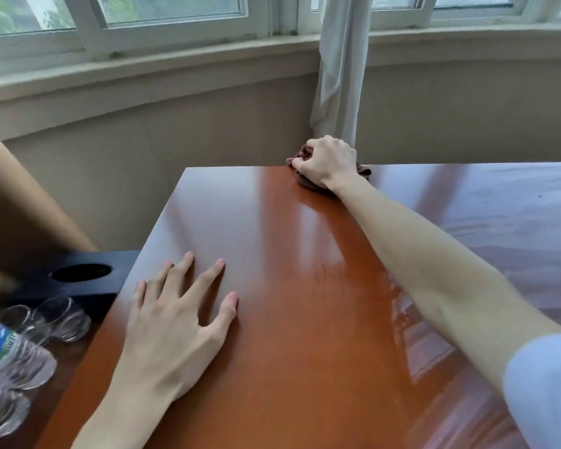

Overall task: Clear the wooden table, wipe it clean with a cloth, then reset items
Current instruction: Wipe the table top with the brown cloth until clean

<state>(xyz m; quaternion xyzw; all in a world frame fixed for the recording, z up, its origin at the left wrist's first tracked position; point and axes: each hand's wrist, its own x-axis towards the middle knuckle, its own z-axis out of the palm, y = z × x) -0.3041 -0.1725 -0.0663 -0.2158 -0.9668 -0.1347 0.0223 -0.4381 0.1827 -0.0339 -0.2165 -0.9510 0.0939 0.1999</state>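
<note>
The glossy reddish-brown wooden table (272, 228) fills the middle of the head view. My right hand (326, 160) reaches to the table's far edge and grips a bunched dark brown cloth (308, 183), pressing it onto the wood; most of the cloth is hidden under the hand. My left hand (178, 319) lies flat on the near left part of the tabletop with fingers spread, holding nothing.
Left of the table stand clear drinking glasses (64, 317) and a plastic water bottle (10, 358) with a blue-green label. Behind them is a black stand (81, 273) with a round hole. A white curtain (340, 69) hangs at the window beyond the far edge.
</note>
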